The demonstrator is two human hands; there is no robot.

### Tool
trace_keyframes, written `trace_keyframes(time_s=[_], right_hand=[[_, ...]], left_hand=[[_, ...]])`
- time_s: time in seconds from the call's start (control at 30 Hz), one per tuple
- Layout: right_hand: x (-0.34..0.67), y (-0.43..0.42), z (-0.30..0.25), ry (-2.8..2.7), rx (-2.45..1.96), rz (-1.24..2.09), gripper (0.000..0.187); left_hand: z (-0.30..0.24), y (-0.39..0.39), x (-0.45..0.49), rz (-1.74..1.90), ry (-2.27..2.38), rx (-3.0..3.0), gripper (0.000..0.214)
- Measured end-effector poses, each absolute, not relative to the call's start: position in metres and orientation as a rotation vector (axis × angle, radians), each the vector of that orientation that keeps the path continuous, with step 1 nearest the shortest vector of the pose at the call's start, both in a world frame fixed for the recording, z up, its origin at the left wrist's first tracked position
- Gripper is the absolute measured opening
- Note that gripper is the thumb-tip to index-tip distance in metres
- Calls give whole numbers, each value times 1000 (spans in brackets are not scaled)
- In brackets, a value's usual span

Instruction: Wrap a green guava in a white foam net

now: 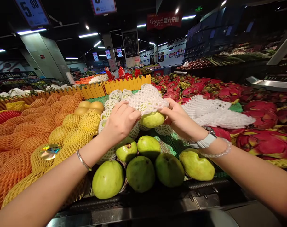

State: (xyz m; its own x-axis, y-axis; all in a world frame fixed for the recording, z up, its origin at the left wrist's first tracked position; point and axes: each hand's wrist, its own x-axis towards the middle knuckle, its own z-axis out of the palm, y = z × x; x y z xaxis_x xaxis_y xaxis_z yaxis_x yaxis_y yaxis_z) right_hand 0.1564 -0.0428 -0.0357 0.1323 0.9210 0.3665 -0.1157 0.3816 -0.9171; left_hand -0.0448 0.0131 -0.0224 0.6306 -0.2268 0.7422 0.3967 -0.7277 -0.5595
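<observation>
Both hands, left (121,121) at nine o'clock and right (178,119) at three, pinch the net (146,99) over the guava (152,119) above the pile; best pull evenly, gently

Guavas (140,172) between netted fruit (27,132) and dragon fruit (256,126)

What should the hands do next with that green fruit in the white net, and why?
Probably slide the net a little further along the fruit. The left hand and right hand both pinch the net's edge, and only the fruit's top is covered while its lower half shows bare. Whether the net is going on or coming off cannot be told. Bare fruits lie in front.
</observation>
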Motion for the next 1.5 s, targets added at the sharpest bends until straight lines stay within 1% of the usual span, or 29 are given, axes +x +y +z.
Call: trace_keyframes(time_s=[0.17,0.3,0.33,0.43,0.53,0.63,0.7,0.8,0.87,0.93,1.07,1.13,1.27,1.33,1.43,1.5], right_hand=[[158,-44,-33,-1103,-783,945,28],[156,-44,-34,-1020,-756,1068,22],[155,-44,-35,-1023,-742,1121,19],[155,-45,-35,-1073,-683,1285,14],[159,-47,-32,-1157,-639,1353,13],[167,-49,-25,-1261,-630,1333,12],[171,-49,-22,-1341,-624,1286,14],[176,-41,-24,-1478,-619,1115,26],[179,-33,-27,-1575,-614,880,36],[181,-26,-31,-1646,-617,626,42],[184,-21,-33,-1715,-630,300,39],[186,-21,-31,-1754,-622,152,38],[191,-21,-30,-1884,-617,-59,44],[193,-20,-32,-1901,-581,-225,37],[192,-21,-34,-1908,-523,-487,19],[191,-25,-35,-1927,-497,-634,11]], left_hand=[[-26,10,-40,-1182,-246,-2154,30],[-32,14,-38,-1138,-213,-2278,57],[-34,15,-37,-1150,-214,-2281,60],[-41,18,-34,-1222,-216,-2280,53],[-41,17,-34,-1296,-191,-2298,46],[-37,14,-36,-1422,-167,-2285,50],[-34,13,-38,-1525,-187,-2253,54],[-32,10,-40,-1613,-221,-2232,53],[-33,7,-41,-1631,-252,-2251,52],[-33,5,-42,-1608,-304,-2292,56],[-33,4,-44,-1500,-422,-2359,58],[-33,5,-44,-1506,-449,-2383,59],[-31,8,-44,-1581,-499,-2407,81],[-29,8,-46,-1523,-532,-2420,84],[-26,9,-50,-1375,-525,-2422,73],[-25,10,-53,-1339,-441,-2396,68]])
